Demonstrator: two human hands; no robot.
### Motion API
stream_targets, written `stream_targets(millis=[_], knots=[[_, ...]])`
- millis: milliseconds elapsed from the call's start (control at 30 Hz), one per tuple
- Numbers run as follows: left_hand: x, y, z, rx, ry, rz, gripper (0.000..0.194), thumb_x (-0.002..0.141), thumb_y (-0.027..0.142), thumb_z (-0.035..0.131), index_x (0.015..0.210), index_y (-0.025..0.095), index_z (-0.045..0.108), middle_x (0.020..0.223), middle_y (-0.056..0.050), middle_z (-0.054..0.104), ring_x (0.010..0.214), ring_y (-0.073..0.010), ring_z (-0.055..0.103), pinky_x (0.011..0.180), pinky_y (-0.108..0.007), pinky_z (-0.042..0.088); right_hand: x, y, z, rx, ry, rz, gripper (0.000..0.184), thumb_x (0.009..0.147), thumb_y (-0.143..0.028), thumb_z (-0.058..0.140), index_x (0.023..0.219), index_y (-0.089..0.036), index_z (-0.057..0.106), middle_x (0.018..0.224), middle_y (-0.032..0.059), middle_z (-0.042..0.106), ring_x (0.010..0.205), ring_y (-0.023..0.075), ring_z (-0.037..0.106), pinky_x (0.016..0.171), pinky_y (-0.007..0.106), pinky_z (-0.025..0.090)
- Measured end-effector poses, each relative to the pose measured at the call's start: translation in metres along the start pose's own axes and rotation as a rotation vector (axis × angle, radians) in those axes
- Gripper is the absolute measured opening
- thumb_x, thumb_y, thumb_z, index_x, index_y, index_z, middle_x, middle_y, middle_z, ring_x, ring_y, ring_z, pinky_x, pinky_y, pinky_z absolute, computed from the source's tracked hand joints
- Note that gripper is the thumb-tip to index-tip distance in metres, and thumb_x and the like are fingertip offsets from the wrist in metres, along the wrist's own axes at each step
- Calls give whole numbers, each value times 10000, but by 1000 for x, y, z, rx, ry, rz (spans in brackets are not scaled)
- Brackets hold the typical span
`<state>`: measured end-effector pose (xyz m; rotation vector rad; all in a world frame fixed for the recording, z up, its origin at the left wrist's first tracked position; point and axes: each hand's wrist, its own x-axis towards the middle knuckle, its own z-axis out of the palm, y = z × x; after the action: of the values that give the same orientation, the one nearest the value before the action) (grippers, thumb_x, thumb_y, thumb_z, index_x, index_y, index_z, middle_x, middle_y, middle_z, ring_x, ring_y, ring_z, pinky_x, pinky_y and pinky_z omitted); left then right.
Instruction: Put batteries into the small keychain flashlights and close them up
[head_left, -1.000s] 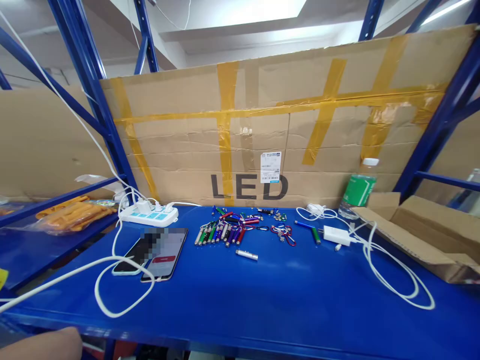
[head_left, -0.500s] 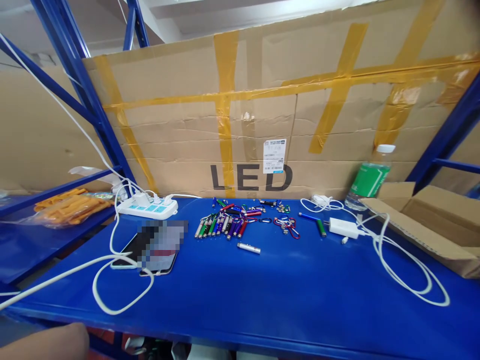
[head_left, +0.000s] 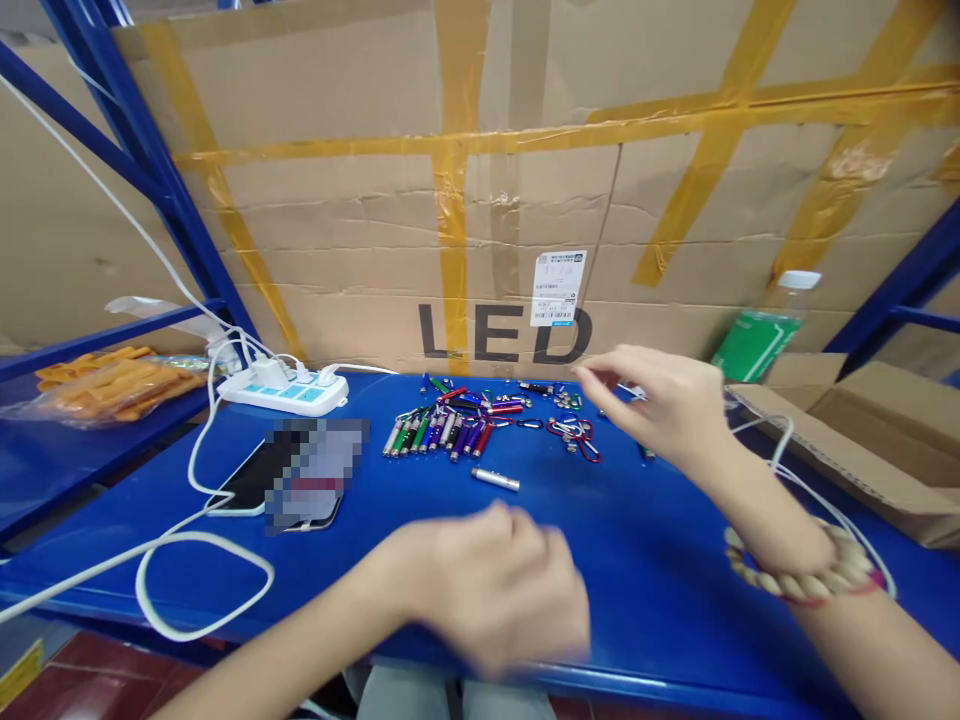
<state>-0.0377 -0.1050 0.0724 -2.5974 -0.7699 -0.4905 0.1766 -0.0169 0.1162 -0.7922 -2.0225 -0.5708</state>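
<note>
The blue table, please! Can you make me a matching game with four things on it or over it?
1. power strip
2. bottle
3. lone silver tube
4. right hand

A. lies in front of the coloured tubes
B. has a beaded bracelet at its wrist
C. has plugs in it
D. has a green label

Pairs: 1-C, 2-D, 3-A, 4-B

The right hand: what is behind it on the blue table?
Around the right hand, a small green tip shows just below it, and a white cable shows to its right. Whatever lies directly behind it is covered; I cannot tell.
</note>
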Motion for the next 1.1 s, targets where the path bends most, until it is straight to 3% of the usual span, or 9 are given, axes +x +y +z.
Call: stream_targets(millis=[100,233,333,467,700,800,900,1100], knots=[[14,-28,18,-51,-90,-61,182,905,262,416,969,213,579,986,-33,608,806,-134,593,707,-248,464,-14,26,33,-119,-272,65,174,833,-286,518,807,-217,675,744,-13,689,674,138,637,505,219,371],[21,-64,45,-126,-275,-180,334,830,483,495,1040,237,582,1094,-19,573,840,-162,620,676,-239,464,-39,40,53,-27,-520,145,158,827,-260,531,828,-235,687,812,-11,695,748,155,642,513,213,366],[15,-70,59,-188,-334,-213,304,843,450,492,1057,255,582,1069,-2,580,838,-157,623,671,-232,459,-51,32,51,154,-619,194,163,829,-313,541,856,-253,690,820,-8,691,720,137,631,542,206,389],[8,-62,67,-272,-295,-240,248,922,301,376,1045,210,573,986,-22,590,872,-150,603,681,-215,450,-58,11,49,339,-776,177,198,776,-378,618,925,-261,675,828,-13,683,695,125,620,568,200,405],[6,-55,72,-421,-182,-342,141,908,235,393,996,195,494,960,-25,606,868,-166,600,711,-250,456,-60,-11,52,312,-816,134,198,807,-333,599,984,-268,659,877,-13,668,691,113,614,523,198,355],[7,-53,71,-473,-126,-395,114,898,227,405,992,199,465,993,-30,606,877,-169,603,719,-255,461,-61,-10,52,303,-815,160,182,813,-325,594,973,-270,662,915,-15,669,709,116,620,537,201,368],[8,-50,69,-492,-105,-442,102,890,239,414,979,201,446,901,-20,611,774,-159,614,661,-245,461,-63,-7,53,324,-831,177,138,821,-317,586,915,-274,678,942,-21,669,764,123,626,576,202,389],[11,-40,67,-501,-68,-421,107,883,240,401,984,204,413,848,-7,599,706,-144,608,608,-229,444,-60,-9,56,323,-848,310,119,758,-364,651,783,-249,670,845,-33,686,736,136,626,571,213,381]])
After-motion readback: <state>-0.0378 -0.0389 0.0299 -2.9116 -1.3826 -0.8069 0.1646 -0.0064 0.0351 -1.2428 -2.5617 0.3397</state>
